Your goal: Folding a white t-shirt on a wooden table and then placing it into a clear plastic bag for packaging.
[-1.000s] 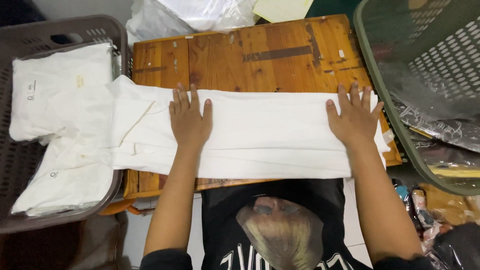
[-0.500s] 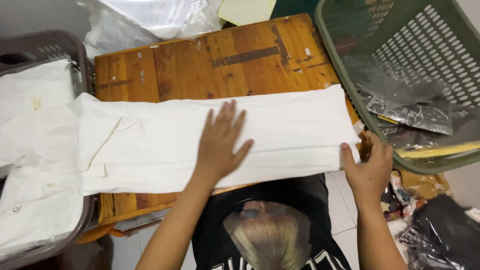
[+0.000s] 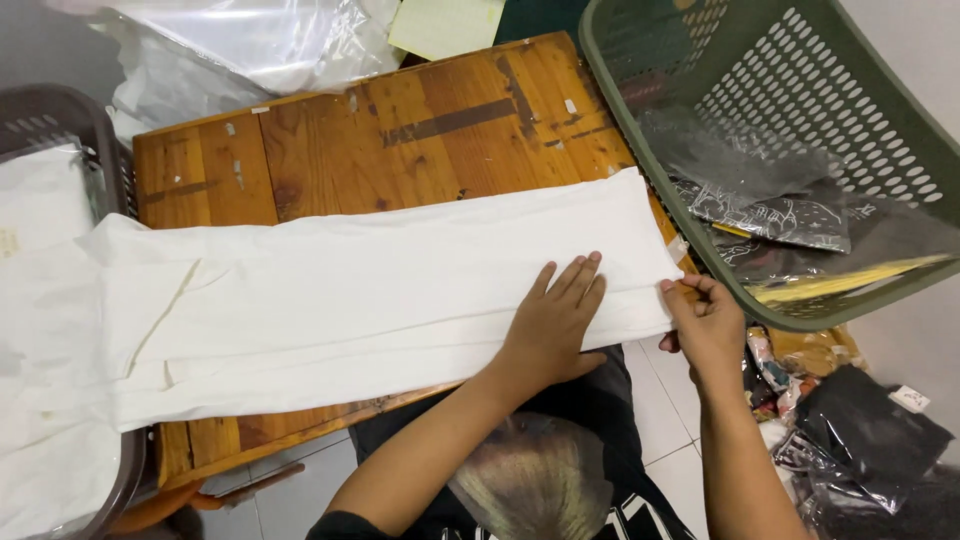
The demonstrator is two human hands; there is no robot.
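Nearest the camera, the person's black printed shirt (image 3: 560, 470) is filling the bottom of the view, with both forearms reaching up from it. The left hand (image 3: 555, 320) is lying palm down on the folded white garment (image 3: 380, 300), its fingers (image 3: 575, 280) stretched out flat and held close together, pressing the cloth near its right end and gripping nothing. Just beside it, the right hand (image 3: 705, 325) is pinching the garment's right edge: the fingers are curling in toward the thumb, clenching a fold of the white cloth where it is hanging over the table's corner.

The garment is lying in a long band across the front half of the low wooden table (image 3: 400, 130), reaching from the table's right corner to past its left edge, where its end is resting over the grey laundry basket (image 3: 70, 110). That basket is holding more white clothing (image 3: 40, 330).

To the right, small packets in clear and black plastic (image 3: 860, 430) are lying on the tiled floor (image 3: 660, 400). Beyond them, the green laundry basket (image 3: 760, 60) is touching the table's right side and holding bagged dark items (image 3: 770, 205). Farthest off, behind the table, crumpled clear plastic sheeting (image 3: 250, 40) is lying next to a pale yellow-green sheet of paper (image 3: 445, 25).
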